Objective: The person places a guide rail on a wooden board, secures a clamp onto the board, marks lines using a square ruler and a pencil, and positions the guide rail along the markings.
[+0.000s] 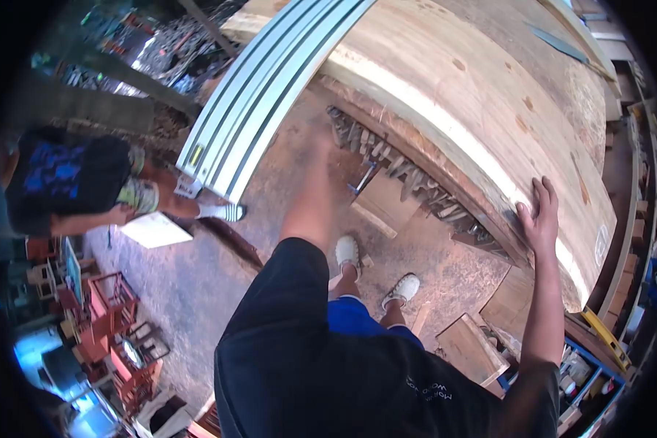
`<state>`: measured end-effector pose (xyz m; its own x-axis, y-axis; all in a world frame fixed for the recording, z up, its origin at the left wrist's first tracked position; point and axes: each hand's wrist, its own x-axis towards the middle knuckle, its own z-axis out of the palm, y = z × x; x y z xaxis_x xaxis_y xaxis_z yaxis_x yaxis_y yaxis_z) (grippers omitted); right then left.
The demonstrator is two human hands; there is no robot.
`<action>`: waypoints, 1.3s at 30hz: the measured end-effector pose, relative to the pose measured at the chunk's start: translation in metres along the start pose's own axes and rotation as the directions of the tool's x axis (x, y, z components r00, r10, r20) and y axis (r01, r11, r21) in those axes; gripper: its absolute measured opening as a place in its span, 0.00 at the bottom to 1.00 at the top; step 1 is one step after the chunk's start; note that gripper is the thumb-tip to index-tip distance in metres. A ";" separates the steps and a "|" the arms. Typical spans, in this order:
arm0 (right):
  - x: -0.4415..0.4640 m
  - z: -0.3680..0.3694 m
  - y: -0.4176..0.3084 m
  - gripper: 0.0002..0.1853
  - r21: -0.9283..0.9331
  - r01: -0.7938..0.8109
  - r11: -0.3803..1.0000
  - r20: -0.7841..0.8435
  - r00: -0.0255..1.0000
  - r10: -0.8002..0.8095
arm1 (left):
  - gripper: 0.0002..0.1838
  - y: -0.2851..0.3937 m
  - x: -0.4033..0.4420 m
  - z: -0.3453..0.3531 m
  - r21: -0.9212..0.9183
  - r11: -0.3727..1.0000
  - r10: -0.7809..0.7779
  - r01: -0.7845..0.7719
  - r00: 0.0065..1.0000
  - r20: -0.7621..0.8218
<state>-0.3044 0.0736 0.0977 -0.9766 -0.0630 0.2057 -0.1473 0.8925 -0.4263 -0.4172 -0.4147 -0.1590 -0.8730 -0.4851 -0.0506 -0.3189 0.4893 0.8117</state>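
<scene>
A thick wooden slab (482, 109) with a pale raw edge and several dark knots lies before me. My right hand (540, 222) rests on its near edge, fingers spread and lying on the wood, holding nothing. A long light metal rail (263, 95) with dark lengthwise stripes lies across the slab's left end and sticks out past its edge. My left hand (320, 142) is smeared by motion, between the rail and the slab's edge; its fingers cannot be made out. Whether it touches anything cannot be told.
Another person (73, 179) in a dark shirt stands at left near the rail's end. Below the slab are stacked wood offcuts (394, 175) and a board (387, 201). A yellow spirit level (606, 339) lies at lower right. Reddish wooden chairs (113, 303) stand at lower left.
</scene>
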 end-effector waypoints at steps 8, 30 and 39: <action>0.005 -0.001 -0.007 0.35 -0.114 -0.009 0.993 0.082 0.996 0.018 | 0.24 -0.029 0.066 0.016 -0.454 0.890 0.188 -0.047 0.944 0.271; 0.001 -0.004 -0.002 0.34 -0.130 -0.080 0.988 0.071 0.993 0.090 | 0.13 -0.055 -0.045 -0.085 0.489 0.834 0.071 -0.257 0.928 0.365; -0.063 -0.003 -0.041 0.38 0.094 0.097 0.991 0.127 0.986 -0.109 | 0.14 0.035 -0.212 -0.152 0.576 0.663 0.088 -0.478 0.814 0.575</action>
<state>-0.2361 0.0423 0.1044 -0.9667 -0.2161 0.1371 -0.2557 0.8363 -0.4851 -0.1870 -0.4047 -0.0314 -0.9504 0.0650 -0.3041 -0.0062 0.9738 0.2275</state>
